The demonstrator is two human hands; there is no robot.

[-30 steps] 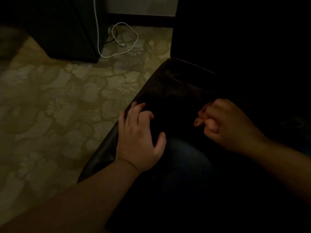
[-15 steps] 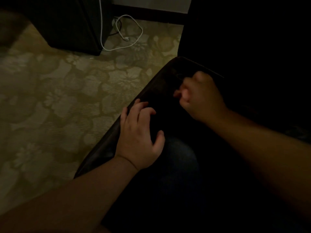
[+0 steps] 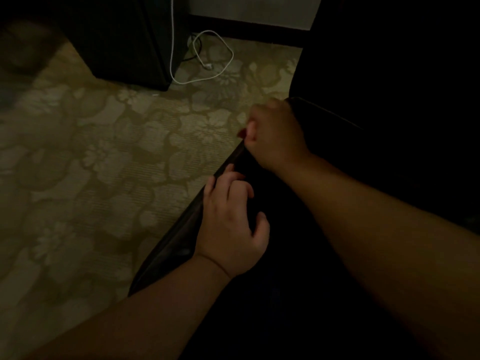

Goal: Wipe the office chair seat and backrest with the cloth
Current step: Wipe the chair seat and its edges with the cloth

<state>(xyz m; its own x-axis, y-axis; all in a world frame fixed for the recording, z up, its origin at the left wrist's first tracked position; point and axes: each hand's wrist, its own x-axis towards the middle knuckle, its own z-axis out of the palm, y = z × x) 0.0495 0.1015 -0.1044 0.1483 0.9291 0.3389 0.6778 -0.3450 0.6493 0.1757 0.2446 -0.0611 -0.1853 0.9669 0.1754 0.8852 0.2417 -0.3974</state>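
Dim room, dark chair seat (image 3: 179, 245) running from 6 toward 1 o'clock, left hand (image 3: 228, 224) resting on its edge with bent fingers, right hand (image 3: 275, 133) fisted at the far corner, its grip's contents too dark to tell, red speck by the knuckles, white cable (image 3: 207, 66) on the carpet at 12 o'clock.

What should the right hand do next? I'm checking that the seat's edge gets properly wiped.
Probably draw the right hand back along the seat rim toward the left hand, which rests on that edge. The right hand is fisted at the far corner, a bit of red at its fingertips; whether that is the cloth is too dark to tell.
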